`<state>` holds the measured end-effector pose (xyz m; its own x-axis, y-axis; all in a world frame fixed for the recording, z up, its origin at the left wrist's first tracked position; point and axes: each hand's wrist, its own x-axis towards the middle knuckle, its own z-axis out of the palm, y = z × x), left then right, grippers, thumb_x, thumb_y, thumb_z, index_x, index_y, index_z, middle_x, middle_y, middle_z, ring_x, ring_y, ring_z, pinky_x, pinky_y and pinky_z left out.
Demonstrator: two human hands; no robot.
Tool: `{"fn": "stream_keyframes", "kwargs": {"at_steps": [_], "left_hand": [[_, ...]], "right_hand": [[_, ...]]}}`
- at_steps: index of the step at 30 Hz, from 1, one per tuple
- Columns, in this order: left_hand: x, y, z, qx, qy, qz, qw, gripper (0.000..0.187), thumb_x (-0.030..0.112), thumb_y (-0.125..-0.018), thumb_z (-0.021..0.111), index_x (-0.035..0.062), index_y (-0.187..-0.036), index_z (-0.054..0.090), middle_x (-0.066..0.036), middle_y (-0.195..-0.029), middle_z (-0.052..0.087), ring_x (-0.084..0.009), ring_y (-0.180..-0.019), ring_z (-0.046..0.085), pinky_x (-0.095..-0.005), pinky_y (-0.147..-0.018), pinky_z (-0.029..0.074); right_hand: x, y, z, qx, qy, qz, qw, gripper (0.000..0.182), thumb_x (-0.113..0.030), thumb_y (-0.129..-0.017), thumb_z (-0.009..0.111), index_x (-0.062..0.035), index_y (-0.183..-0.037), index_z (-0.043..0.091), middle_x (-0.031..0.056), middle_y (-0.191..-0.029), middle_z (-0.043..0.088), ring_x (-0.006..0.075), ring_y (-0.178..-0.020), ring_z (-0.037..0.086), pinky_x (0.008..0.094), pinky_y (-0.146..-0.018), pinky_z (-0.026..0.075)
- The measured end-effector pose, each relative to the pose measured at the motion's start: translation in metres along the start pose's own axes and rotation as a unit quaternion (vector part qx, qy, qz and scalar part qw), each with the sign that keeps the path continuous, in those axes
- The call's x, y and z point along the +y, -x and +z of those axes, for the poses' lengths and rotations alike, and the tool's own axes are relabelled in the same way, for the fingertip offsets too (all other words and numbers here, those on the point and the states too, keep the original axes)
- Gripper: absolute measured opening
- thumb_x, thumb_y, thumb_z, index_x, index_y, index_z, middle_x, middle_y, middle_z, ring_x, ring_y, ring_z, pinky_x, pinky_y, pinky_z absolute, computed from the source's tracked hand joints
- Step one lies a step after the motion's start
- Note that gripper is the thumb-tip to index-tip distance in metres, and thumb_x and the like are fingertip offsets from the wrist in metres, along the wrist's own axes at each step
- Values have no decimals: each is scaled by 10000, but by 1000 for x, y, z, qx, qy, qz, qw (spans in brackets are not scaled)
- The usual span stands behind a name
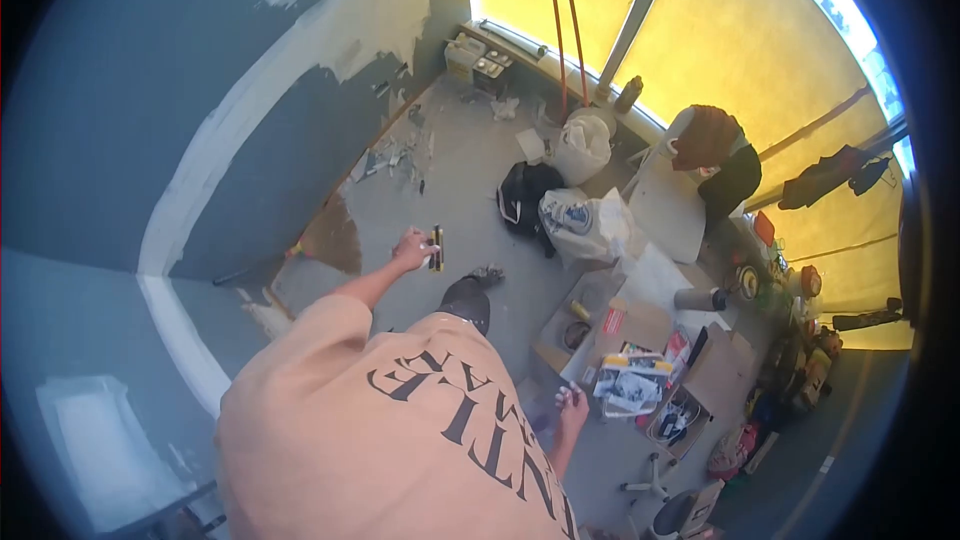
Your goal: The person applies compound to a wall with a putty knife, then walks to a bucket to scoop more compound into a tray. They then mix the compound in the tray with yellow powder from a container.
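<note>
My left hand (411,249) is stretched out over the grey floor, its fingers closed on a small black and yellow item (437,248) that stands out at the fingertips. My right hand (572,407) is lower and to the right, beside a cardboard box (568,330). Its fingers are loosely bent and apart, with whitish marks on them, and nothing shows in them. Between the two arms lies a dark rounded thing (467,302), too unclear to name.
White bags (583,148) and a black bag (527,195) stand beyond the hands. Boxes with papers (632,383) and tools are at the right. Scraps (398,155) lie near the patched wall (245,80); yellow-covered windows (740,50) are behind.
</note>
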<state>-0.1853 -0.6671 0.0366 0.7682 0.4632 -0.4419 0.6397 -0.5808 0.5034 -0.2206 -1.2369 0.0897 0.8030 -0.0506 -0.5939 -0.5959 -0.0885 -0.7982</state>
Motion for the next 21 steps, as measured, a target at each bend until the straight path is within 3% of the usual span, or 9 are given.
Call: {"fn": "stream_keyframes", "kwargs": {"at_steps": [2, 4, 11, 16, 21], "left_hand": [[-41, 44, 23, 33, -46, 3, 998, 481, 510, -851, 705, 154, -1175, 703, -113, -1397, 508, -340, -1387, 394, -485, -1093, 382], [-71, 91, 35, -16, -36, -32, 999, 480, 506, -863, 698, 150, -1186, 697, -118, -1426, 502, -347, -1438, 326, -514, -1117, 355], [-113, 218, 63, -50, -39, -167, 984, 527, 532, -871, 685, 172, -1255, 670, -117, -1464, 468, -338, -1447, 312, -555, -1132, 326], [-120, 244, 81, -38, -40, -211, 976, 549, 550, -853, 699, 183, -1260, 671, -139, -1482, 447, -317, -1425, 350, -538, -1109, 356], [-145, 231, 103, -43, -28, -173, 984, 594, 570, -837, 708, 176, -1280, 663, -140, -1463, 480, -302, -1443, 336, -534, -1120, 347]], "right_hand": [[-4, 14, -22, -27, -1, -9, 1000, 286, -19, -995, 539, -1, -1280, 562, 83, -992, 674, 115, -781, 621, 221, -654, 486], [-8, 21, -42, -28, -7, 3, 1000, 280, -35, -992, 558, -4, -1270, 572, 81, -1002, 681, 116, -796, 633, 218, -673, 492], [40, 14, -83, -53, -30, 48, 997, 294, -41, -998, 551, -6, -1290, 544, 109, -981, 672, 139, -763, 638, 241, -607, 495], [45, 12, -80, -83, -40, 57, 994, 278, -59, -993, 572, -24, -1269, 560, 100, -975, 673, 131, -754, 642, 230, -599, 485], [36, 12, -80, -52, -34, 38, 997, 248, -42, -1003, 542, -18, -1245, 592, 85, -953, 678, 110, -725, 626, 216, -591, 481]]}}
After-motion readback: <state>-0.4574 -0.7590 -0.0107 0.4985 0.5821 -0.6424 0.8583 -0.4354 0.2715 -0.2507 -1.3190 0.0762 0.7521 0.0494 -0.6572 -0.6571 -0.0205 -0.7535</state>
